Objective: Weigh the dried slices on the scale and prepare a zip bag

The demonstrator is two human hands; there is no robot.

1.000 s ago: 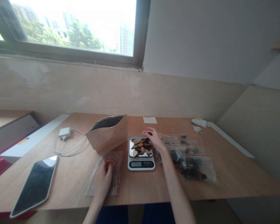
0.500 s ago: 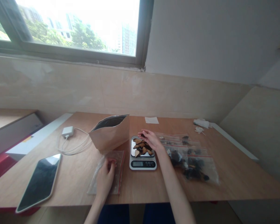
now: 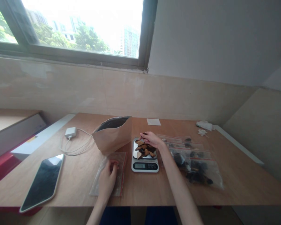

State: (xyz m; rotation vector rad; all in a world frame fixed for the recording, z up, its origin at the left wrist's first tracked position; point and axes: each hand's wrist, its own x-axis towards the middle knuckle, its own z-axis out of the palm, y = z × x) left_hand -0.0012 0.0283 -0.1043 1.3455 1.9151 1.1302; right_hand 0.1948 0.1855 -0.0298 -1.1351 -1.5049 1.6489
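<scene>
Right hand is at the far end of the scale plate, fingers nearly closed around a small dark piece. Scale sits mid-worktop, display toward the near edge, with a loose pile of brown-and-dark dried slices on its plate. Left hand rests curled on a clear zip bag left of the scale, by the near edge; can't tell if the fingers pinch anything. Brown pouch stands mouth open beyond that bag, toward the far edge. Right of the scale: overlapping zip bags with dark pieces inside, partly behind the right forearm. Tablet lies at the near left corner, white charger near the far left corner. Paper slip by the far edge, crumpled tissue at the far right corner. Display digits too blurred to read.
</scene>
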